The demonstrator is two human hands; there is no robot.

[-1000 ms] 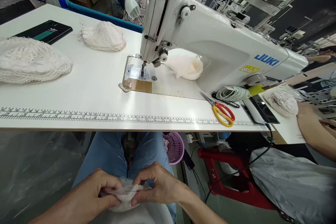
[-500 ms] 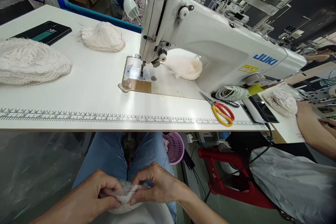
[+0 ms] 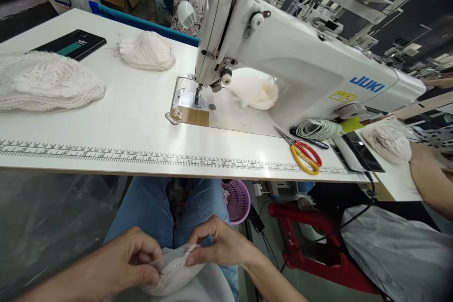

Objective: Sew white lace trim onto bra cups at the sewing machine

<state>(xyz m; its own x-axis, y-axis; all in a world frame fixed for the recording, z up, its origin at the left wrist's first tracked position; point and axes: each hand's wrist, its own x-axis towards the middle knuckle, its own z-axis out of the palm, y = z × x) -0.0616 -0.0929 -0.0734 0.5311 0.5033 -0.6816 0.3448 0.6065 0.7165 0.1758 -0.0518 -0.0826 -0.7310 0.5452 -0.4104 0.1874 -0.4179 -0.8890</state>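
From the head camera, my only view, I saw the work going on below the near edge of the surface (image 3: 123, 120), over the jeans (image 3: 141, 207). The left hand (image 3: 132, 259) gripped one side of a small white piece of fabric (image 3: 179, 271) between thumb and fingers. The right hand (image 3: 221, 244) pinched its edge on the other side, so both were closed on it. A textured strip ran along the fabric between them; I could not make out whether its stitching was complete.

I judged this piece to be partway through its handling: it was in the hands, not yet set down, and well apart from the sewing machine (image 3: 300, 52). On the surface, a large pile (image 3: 49, 80) and a smaller pile (image 3: 146, 52) of similar whitish pieces lay left of the machine, and a pale bundle (image 3: 257, 93) lay under its arm. I could not tell which were finished and which were waiting, so how much was left stayed unclear. The scissors (image 3: 302, 153) lay untouched near the front edge.
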